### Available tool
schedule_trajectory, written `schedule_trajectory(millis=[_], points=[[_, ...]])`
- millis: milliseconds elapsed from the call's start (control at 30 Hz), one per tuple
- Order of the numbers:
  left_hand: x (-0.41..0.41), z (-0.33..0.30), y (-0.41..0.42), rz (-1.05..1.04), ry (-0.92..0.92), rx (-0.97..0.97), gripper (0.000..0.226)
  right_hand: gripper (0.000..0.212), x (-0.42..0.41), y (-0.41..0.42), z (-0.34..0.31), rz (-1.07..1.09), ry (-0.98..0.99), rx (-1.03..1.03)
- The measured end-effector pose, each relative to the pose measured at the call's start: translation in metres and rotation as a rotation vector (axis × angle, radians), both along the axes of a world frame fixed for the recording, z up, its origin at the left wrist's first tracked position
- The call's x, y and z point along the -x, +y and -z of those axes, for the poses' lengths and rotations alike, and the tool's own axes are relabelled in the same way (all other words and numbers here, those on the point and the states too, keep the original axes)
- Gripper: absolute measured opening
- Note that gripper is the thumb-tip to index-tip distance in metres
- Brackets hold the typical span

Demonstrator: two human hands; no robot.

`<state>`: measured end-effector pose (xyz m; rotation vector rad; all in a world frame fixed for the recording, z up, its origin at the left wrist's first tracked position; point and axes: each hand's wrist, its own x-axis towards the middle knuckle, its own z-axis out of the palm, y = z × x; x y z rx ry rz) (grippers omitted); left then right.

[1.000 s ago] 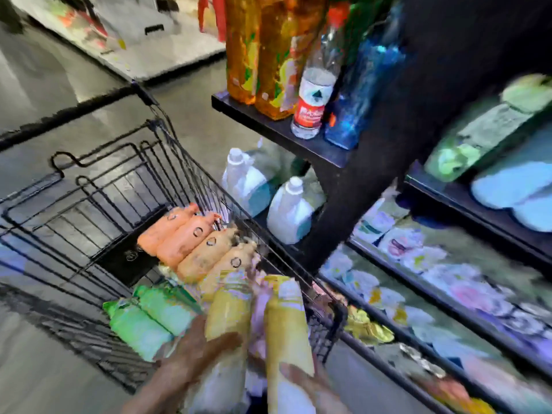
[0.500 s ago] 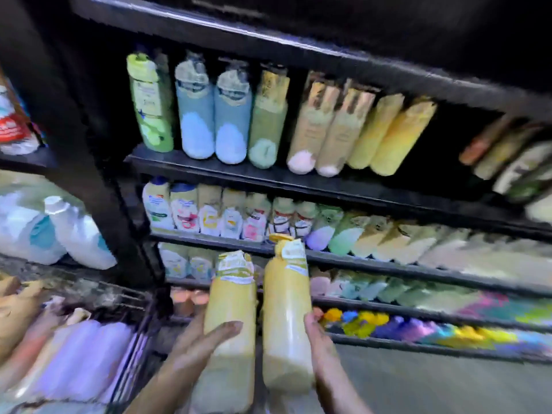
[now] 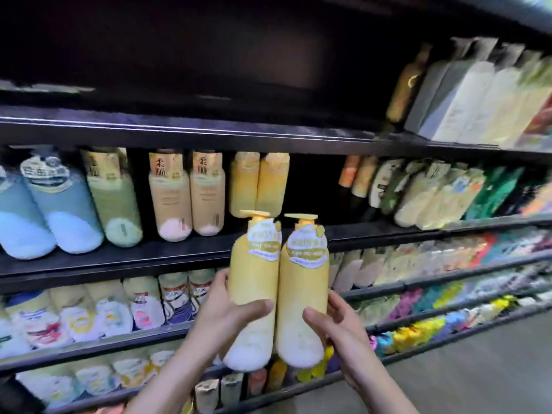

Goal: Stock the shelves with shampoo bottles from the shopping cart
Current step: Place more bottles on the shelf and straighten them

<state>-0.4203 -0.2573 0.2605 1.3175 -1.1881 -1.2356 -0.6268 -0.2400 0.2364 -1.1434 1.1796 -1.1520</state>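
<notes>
Bottles raised to shelf; left hand (image 3: 222, 316) fingers, right hand (image 3: 336, 319) fingers wrap them.

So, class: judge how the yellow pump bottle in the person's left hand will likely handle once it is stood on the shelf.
The left yellow bottle looks tall and narrow with a rounded base, so it may tip if nudged. Its smooth plastic could slip; the left hand wraps it low. It seems full, so probably heavy for its size.
</notes>
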Motion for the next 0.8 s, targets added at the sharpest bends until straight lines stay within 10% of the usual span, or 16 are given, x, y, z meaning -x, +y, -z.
schedule_trajectory(millis=[300,600,800], points=[[0.004,-0.016,-0.134,-0.143,-0.166,0.113,0.094,0.048,-0.005,-0.141,-0.033,0.024,0.024,0.087],[0.013,-0.004,-0.195,-0.264,-0.302,0.105,0.06,0.074,-0.011,-0.212,-0.013,0.005,-0.002,0.162],[0.009,0.009,-0.208,-0.202,-0.308,0.042,0.077,0.088,-0.007,-0.232,0.001,-0.056,0.06,0.181]])
